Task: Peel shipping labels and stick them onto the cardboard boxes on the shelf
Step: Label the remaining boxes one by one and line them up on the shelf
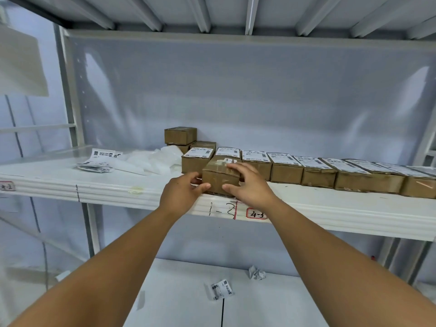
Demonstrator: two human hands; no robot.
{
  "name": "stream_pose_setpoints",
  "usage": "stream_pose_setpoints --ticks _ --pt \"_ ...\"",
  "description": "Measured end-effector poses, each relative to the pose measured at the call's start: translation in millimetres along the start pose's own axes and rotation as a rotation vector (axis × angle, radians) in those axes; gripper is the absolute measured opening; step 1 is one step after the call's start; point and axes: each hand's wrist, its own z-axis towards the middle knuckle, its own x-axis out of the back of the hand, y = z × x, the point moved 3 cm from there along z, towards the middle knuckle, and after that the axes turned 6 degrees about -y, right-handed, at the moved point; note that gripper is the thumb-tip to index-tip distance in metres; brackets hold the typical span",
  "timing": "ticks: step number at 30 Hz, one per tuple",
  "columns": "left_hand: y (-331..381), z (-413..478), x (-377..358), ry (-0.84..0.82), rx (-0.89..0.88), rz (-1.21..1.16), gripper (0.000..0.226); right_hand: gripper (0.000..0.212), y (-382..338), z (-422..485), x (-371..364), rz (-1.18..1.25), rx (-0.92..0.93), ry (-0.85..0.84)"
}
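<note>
- The unlabelled box (218,179) sits at the front lip of the shelf (118,185), just ahead of the labelled row (306,169), with pale tape on its top and no label that I can see
- The left hand (182,192) grips its near-left corner at eight o'clock, fingers curled against the side; the right hand (247,182) holds it at three o'clock, fingers arched over the top and thumb on the front face
- I judge the step to be setting this box ready for a label: keep it square to the row, rest it flat on the shelf, and leave the top bare so a label can lie flat over the tape
- The label stack (99,162) lies at nine o'clock, well apart, so one hand must let go to reach it
- The heap of peeled backing sheets (153,160) lies between box and labels and could snag a sticky label carried across it
- More bare boxes (180,135) are stacked at eleven o'clock, behind the row's left end
- Below, at six o'clock, a crumpled paper (256,273) and a dropped label (220,289) lie on the lower surface
</note>
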Motion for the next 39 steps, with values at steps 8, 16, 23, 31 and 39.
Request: stream_pose_setpoints --ticks 8,16,23,31,39 --pt "0 -5 -7 0.064 -0.018 0.046 0.038 0.064 11 2 -3 0.037 -0.004 0.002" --pt "1 -8 -3 0.033 -0.018 -0.090 0.055 0.053 -3 -10 -8 -0.089 0.112 0.338" --pt "2 1 23 0.204 -0.092 -0.166 0.016 0.027 -75 7 -34 -0.339 0.518 0.529" --pt "-69 30 72 0.251 0.170 0.274 0.023 0.027 -122 66 -97 -0.205 0.285 -0.019" --pt "-146 53 116 0.368 0.261 0.261 0.045 0.039 -134 110 -162 -0.193 0.352 -0.292"
